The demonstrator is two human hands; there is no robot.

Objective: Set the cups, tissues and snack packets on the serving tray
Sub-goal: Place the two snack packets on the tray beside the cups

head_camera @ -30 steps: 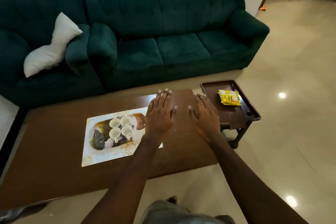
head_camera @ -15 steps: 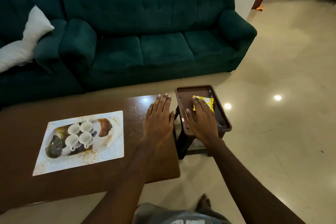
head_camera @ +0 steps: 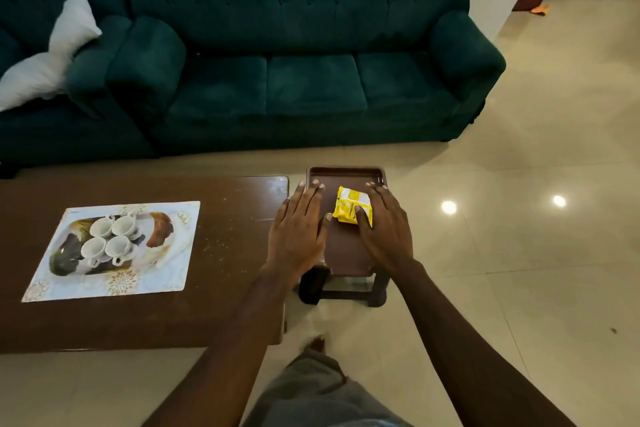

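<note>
A yellow snack packet (head_camera: pixel 350 206) lies on a small dark brown stool-like side table (head_camera: pixel 344 174) with a raised rim, just right of the coffee table. My right hand (head_camera: pixel 384 229) hovers flat and open over it, thumb touching the packet's near edge. My left hand (head_camera: pixel 298 232) is flat and open above the gap between the coffee table and the small table's left rim. Several white cups (head_camera: pixel 109 239) stand grouped on a patterned white mat or tray (head_camera: pixel 166 274) on the coffee table's left part. No tissues are visible.
The long brown coffee table (head_camera: pixel 221 315) fills the left foreground. A dark green sofa (head_camera: pixel 294 55) with a white cushion (head_camera: pixel 52 55) runs along the back. Shiny beige floor tiles (head_camera: pixel 536 253) spread to the right. My knee shows at the bottom edge.
The view swung right and both hands shifted from above the coffee table to over the small side table. My right hand now reaches the yellow packet.
</note>
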